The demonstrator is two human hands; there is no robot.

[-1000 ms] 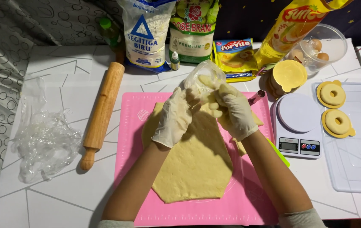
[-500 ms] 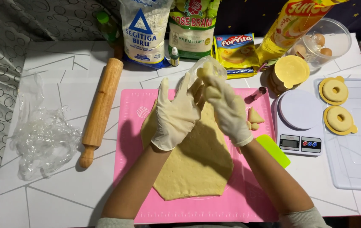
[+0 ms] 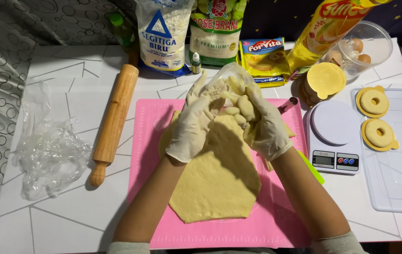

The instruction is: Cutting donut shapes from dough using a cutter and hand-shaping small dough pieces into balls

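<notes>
Both my hands wear thin white gloves and meet above the far end of a flat sheet of pale dough (image 3: 217, 181) lying on a pink mat (image 3: 144, 155). My right hand (image 3: 262, 124) grips a lump of dough scraps (image 3: 244, 107) with its fingers curled round it. My left hand (image 3: 196, 120) presses against that lump from the left, fingers stretched upward. A clear plastic bag (image 3: 229, 77) shows just behind the hands.
A wooden rolling pin (image 3: 114, 120) and crumpled clear plastic (image 3: 50, 153) lie left of the mat. To the right stand a small white scale (image 3: 335, 136), a clear tray (image 3: 398, 160) with two ring-shaped doughs (image 3: 377, 117), and a yellow-lidded tin (image 3: 323, 82). Bags, an oil pouch and an egg bowl line the back.
My hands have shifted slightly on the dough lump; the left hand's fingers have straightened upward and the right hand has closed more tightly round the scraps.
</notes>
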